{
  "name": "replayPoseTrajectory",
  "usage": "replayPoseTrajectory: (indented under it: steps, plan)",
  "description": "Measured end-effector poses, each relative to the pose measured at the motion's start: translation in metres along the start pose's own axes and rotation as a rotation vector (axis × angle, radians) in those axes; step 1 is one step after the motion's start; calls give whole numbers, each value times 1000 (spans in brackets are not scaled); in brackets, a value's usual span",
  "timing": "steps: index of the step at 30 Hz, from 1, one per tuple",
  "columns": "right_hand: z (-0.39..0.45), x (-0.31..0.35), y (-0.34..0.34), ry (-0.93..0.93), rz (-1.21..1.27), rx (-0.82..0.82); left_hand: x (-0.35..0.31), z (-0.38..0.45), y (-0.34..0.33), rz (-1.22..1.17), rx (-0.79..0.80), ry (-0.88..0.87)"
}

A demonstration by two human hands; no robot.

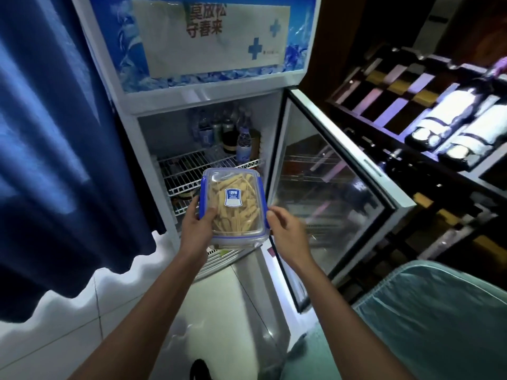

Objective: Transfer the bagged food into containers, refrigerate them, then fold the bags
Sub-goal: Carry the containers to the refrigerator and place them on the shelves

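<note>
**Container of food held before the open fridge**

Container [232, 205], clear plastic with a blue-clipped lid, sits at the centre of the frame between both hands, tilted so its lid faces the camera. Pale yellow strips of food [241, 218] fill it, and a blue and white label [232, 197] is stuck on the lid.

The left hand [196, 229] grasps the container's left side: its thumb lies curled over the lid near the lower left corner and its fingers pass behind the left edge. The right hand [285, 229] is at the container's lower right corner, fingers curled, fingertips touching or just beside the blue clip; whether it actually grips cannot be told. Both forearms reach up from the bottom of the frame.

Just behind the container stands a fridge [208, 105] with its glass door [329, 204] swung open to the right. A white wire shelf [192, 168] lies directly behind the container's upper edge, and bottles [242, 145] stand at the back of that shelf, above the container.

A blue-and-white sign with printed characters [216, 34] covers the top of the fridge in the upper middle of the frame. A dark blue curtain [55, 146] hangs along the left side. A dark wooden rack [425, 111] holding bottles fills the upper right. A teal cushion [439, 319] sits at the lower right, and pale floor tiles [82, 325] show at the lower left.
</note>
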State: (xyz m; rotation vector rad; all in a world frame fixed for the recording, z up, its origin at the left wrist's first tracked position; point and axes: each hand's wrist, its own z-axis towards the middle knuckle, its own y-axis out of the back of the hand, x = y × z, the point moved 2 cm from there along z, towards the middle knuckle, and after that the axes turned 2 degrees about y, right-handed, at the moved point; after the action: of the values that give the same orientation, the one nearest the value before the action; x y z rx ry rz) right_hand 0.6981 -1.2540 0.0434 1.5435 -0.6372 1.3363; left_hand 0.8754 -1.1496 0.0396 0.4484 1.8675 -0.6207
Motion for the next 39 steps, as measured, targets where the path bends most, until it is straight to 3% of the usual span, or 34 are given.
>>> replayPoseTrajectory:
  steps: [5, 16, 22, 27, 31, 35, 39]
  plan:
    - [43, 10, -62, -79, 33, 163, -3, 71, 26, -1, -20, 32]
    - [164, -31, -117, -164, -13, 166, 19, 199, 5, -28, -136, 183]
    - [260, -66, -145, -2, -129, 274, 45, 273, -19, -82, -369, 136]
    - [334, -84, -185, 115, -135, 384, 47, 331, -18, -26, -465, 115]
    - [384, -103, -219, 96, -137, 434, 40, 365, -3, 163, -443, 135]
    - [422, -124, -255, 128, -139, 495, 44, 393, 15, 202, -445, 200]
    - [457, -131, -282, 297, -206, 406, 49, 412, 26, 170, -396, 203]
